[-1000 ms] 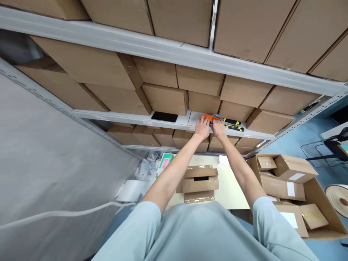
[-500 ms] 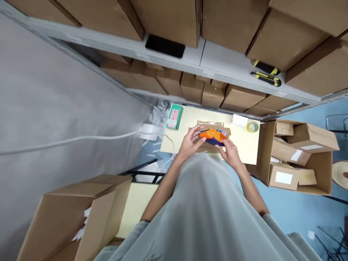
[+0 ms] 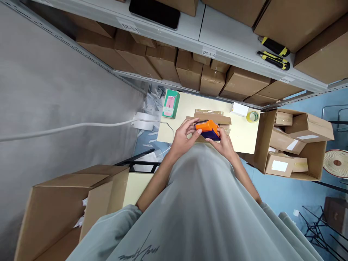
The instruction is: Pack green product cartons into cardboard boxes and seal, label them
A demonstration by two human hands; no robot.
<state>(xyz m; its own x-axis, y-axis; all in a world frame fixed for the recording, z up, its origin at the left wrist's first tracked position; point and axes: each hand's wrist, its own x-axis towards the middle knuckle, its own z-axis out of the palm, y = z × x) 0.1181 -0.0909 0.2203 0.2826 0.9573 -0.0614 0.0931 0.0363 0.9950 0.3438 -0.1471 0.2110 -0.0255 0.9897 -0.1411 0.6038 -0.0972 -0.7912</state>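
Table [image 3: 243,136] from above, beneath a shelf [image 3: 228,32]: a green box [image 3: 171,104] stands at the far left corner, a tape roll [image 3: 252,116] near the far right, just beside a white box [image 3: 239,109]. A carton [image 3: 212,117] lies between, partly blocked from my view. My left hand [image 3: 183,139] and right hand [image 3: 224,143], part-closed, pinch opposite ends of the item [image 3: 208,126] over the table, toward its near edge. Orange above, dark blue below, it seems angular, though fingers cover its ends.
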